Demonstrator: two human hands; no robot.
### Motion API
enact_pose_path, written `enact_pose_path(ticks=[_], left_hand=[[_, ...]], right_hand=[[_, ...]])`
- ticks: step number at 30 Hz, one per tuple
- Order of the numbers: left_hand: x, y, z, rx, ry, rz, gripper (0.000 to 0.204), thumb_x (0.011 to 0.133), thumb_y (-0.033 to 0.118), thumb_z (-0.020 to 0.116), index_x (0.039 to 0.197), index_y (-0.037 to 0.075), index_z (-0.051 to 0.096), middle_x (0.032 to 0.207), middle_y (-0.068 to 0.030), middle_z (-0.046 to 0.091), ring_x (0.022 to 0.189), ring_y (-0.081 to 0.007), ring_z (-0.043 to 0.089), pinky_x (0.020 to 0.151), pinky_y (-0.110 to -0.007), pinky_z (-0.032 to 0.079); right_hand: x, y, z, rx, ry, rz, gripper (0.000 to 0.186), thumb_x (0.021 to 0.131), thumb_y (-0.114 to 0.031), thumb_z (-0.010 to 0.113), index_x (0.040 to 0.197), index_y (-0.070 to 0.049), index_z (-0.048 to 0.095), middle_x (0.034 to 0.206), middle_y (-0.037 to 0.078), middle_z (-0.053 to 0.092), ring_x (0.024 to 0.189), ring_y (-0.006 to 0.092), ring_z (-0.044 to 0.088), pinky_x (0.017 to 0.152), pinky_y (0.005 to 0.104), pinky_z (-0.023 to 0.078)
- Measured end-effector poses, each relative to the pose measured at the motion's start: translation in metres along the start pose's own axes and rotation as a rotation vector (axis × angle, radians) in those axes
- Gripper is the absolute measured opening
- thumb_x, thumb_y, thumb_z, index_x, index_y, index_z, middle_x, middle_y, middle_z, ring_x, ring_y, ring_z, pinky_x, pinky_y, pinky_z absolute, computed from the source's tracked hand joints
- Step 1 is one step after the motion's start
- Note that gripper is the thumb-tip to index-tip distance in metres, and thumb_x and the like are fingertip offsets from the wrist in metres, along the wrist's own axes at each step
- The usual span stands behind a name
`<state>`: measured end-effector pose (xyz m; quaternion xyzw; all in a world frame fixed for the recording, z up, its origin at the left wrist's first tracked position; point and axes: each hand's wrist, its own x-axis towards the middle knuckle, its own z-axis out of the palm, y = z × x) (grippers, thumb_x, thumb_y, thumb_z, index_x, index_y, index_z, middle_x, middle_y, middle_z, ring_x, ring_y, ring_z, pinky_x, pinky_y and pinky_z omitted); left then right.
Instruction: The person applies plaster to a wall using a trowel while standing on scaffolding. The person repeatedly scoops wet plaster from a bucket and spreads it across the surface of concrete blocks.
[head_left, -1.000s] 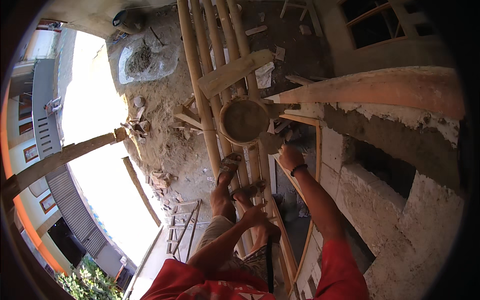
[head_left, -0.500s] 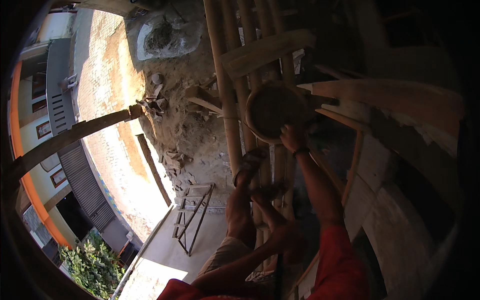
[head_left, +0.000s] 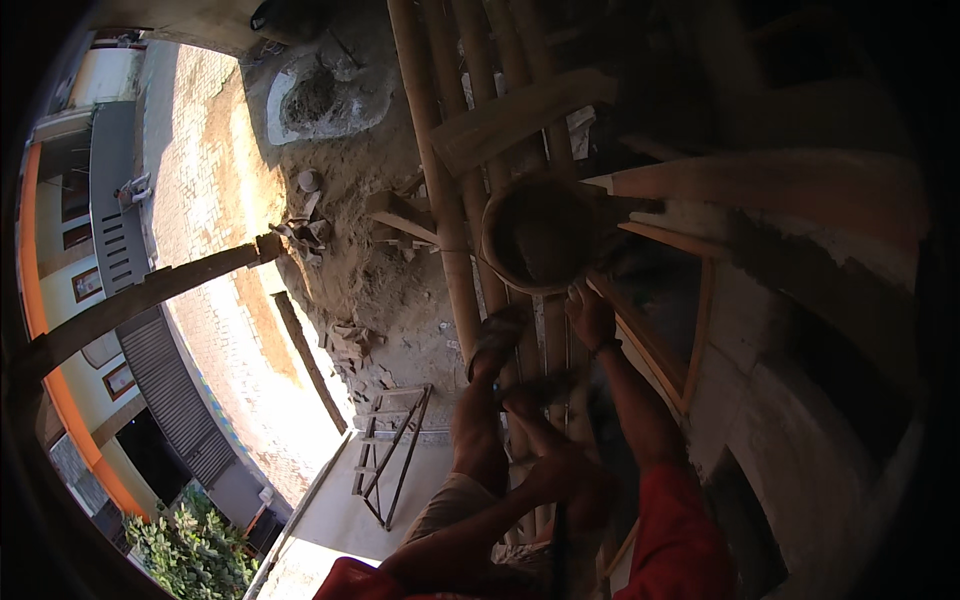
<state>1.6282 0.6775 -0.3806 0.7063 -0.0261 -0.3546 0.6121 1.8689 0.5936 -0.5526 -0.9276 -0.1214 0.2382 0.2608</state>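
A round bucket [head_left: 489, 250] with dark contents stands on bamboo poles [head_left: 462, 290] in front of me. My right hand [head_left: 592, 318] is at its near rim, fingers closed on the edge. My left hand [head_left: 588, 490] is down by my bent knee, in deep shade. Its fingers are hard to make out, and so is anything in them. My feet [head_left: 505, 325] rest on the poles just this side of the bucket.
A short plank [head_left: 525, 118] lies across the poles beyond the bucket. Jagged boards [head_left: 740, 185] jut in from the right. Far below on the left are rubble, a mortar patch [head_left: 365, 112] and a metal stand [head_left: 395, 455]. A wooden beam [head_left: 150, 290] crosses the left side.
My right hand has come slightly nearer to me along with the rim it touches. The bucket looks tilted differently, showing its inner wall. My left hand stays about where it was.
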Motion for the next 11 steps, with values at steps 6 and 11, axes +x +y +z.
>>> enact_pose_path(ticks=[6,11], left_hand=[[0.0,-0.004,-0.005,0.126,0.109,0.041,0.036,0.086,0.011,0.061,0.121,-0.001,0.061,0.105,-0.016,0.067,0.098,-0.0295,0.067,0.087,-0.041,0.053],[0.055,0.0,0.006,0.641,0.151,0.437,0.027,0.093,0.021,0.054,0.111,0.004,0.066,0.102,-0.0139,0.068,0.102,-0.0341,0.066,0.084,-0.047,0.053]], right_hand=[[-0.109,-0.068,-0.169,0.246,0.044,0.046,0.044,0.088,-0.028,0.068,0.121,0.0,0.063,0.101,0.023,0.07,0.092,0.0377,0.069,0.078,0.0448,0.055],[-0.236,-0.165,-0.425,0.113,0.085,0.077,0.054,0.082,-0.023,0.076,0.127,-0.005,0.052,0.1,0.023,0.067,0.091,0.0375,0.069,0.081,0.0459,0.055]])
